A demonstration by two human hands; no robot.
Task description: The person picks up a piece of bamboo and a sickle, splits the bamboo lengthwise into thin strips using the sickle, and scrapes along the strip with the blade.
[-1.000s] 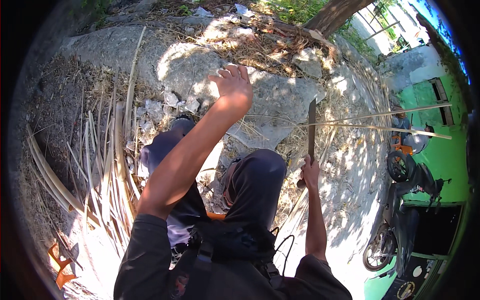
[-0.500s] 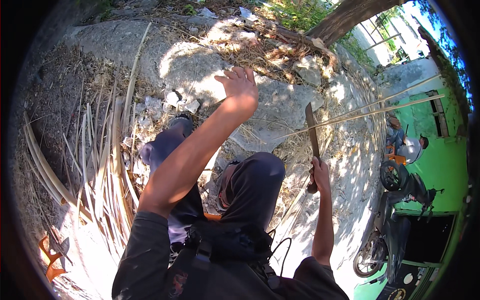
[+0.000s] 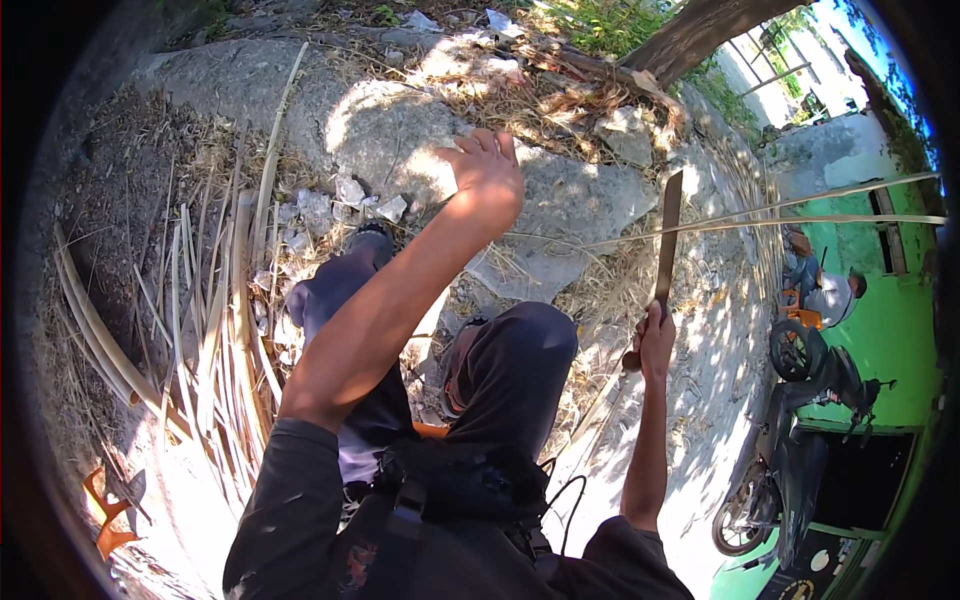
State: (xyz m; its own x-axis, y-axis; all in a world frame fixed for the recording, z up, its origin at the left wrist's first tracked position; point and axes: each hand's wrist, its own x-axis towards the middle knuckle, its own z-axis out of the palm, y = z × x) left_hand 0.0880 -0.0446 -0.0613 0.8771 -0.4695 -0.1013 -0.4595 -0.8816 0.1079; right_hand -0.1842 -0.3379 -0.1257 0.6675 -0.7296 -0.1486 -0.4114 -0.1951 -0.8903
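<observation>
My left hand is stretched out over the grey rock, fingers apart and slightly bent, with nothing visible in it. On the right, my right hand is closed around the handle of a machete. Its long dark blade points up and away from me. Two long pale strips, like split cane or bamboo, cross at the blade and spread apart toward the right. They come together left of the blade, where the thin end is hard to follow.
A bundle of pale split strips lies to my left. Ahead is a large grey rock with dry grass and a tree trunk. At right are a motorcycle, a seated person and a green wall. An orange object lies lower left.
My right hand has shifted slightly right and up, and the machete stands tilted more to the right. The pale strips have moved rightward. My left hand has barely moved.
</observation>
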